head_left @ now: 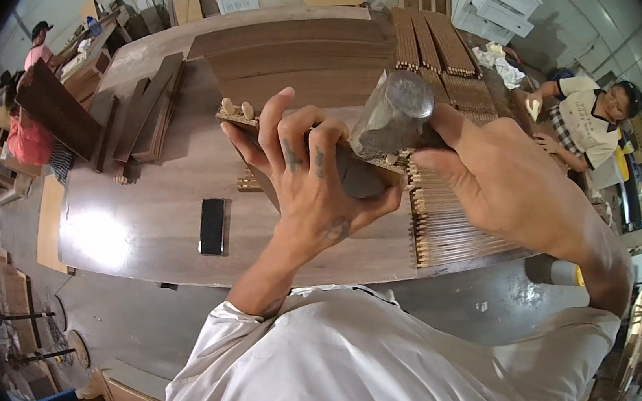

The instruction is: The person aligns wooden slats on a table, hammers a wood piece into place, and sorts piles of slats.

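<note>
A dark brown wooden board (367,176) is held up on its edge in my left hand (310,171), fingers over the far side and thumb on the near side. Pale wooden dowels (236,107) stick up from its left end, and small dowels also show at its right end. My right hand (502,177) is closed on a hammer (396,108), whose grey metal head is just above the board's right end. Most of the hammer's handle is hidden by my fingers. Under the right forearm lies a row of narrow brown slats (460,228) with pale dowelled ends.
A black phone (213,226) lies on the wooden table (147,232). Dark boards (149,113) are piled at the left, wide panels (290,50) and stacked slats (434,43) at the back. One person (591,120) works at right; two others (33,120) are at left.
</note>
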The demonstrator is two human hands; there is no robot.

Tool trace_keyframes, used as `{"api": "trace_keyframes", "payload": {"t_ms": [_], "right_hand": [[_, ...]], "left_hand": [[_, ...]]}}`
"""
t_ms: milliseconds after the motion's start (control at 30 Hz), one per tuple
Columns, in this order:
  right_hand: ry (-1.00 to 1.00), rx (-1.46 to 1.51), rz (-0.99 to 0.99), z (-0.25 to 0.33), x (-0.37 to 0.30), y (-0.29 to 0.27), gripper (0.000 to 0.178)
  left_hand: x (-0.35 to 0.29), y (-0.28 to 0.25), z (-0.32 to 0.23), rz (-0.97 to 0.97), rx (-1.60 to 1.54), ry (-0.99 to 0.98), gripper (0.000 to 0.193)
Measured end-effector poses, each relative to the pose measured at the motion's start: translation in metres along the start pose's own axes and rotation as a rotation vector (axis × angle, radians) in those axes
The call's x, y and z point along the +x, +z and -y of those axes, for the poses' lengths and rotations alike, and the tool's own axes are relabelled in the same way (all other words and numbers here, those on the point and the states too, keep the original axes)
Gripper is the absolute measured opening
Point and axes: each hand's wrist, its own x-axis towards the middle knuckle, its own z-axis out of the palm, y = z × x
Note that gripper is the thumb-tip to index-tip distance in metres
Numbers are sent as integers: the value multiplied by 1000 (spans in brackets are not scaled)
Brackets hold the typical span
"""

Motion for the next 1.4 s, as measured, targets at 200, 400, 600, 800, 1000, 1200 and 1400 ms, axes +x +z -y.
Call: {"api": "trace_keyframes", "payload": {"t_ms": [200, 400, 600, 800, 1000, 1200, 1400], "right_hand": [[148, 196, 204, -2, 7, -12, 31], [187, 207, 284, 6, 16, -17, 27], [-27, 99, 138, 10, 38, -38, 20], [-263, 335, -407, 18, 96, -43, 33], [-89, 127, 82, 25, 100, 13, 20], [-194, 176, -313, 35, 121, -8, 30], [-162, 84, 125, 27, 105, 21, 19]], "left_hand": [[3, -26, 33, -185, -170, -6, 87], [11, -39, 100, 224, -1080, -581, 82], [1, -37, 116, 430, -1134, -618, 49], [1, -40, 108, 351, -1071, -641, 53], [-1, -42, 99, 400, -1196, -683, 51], [-6, -47, 109, 432, -1183, -661, 51], [8, -39, 99, 445, -1177, -637, 48]]}}
